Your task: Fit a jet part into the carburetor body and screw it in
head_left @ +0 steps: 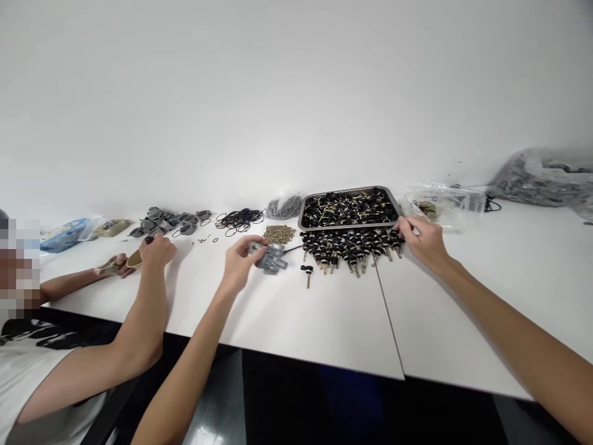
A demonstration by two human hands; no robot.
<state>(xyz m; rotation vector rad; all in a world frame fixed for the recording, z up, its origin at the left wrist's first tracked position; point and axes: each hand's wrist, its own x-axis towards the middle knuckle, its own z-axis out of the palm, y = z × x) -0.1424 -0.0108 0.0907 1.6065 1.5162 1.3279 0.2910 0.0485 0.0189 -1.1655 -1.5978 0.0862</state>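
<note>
My left hand [244, 262] holds a grey housing-like part [271, 259] above the white table, its fingers closed round the left side. A thin dark rod shows between this part and a row of black-headed pieces with brass-coloured stems [354, 250]. My right hand [424, 241] is at the right end of that row, by the front right corner of a metal tray [397, 207]. Its thumb and fingers are pinched; what is between them is too small to make out. One black-headed piece [307, 275] lies apart, nearer the table's front edge.
Similar black pieces fill the tray. Behind my left hand lie small brass bits [278, 233], black rings [238, 219] and a bag of dark parts [283, 207]. Grey parts [160, 221] lie farther left, near a co-worker's hands [157, 250]. Clear bags [532, 179] stand at right.
</note>
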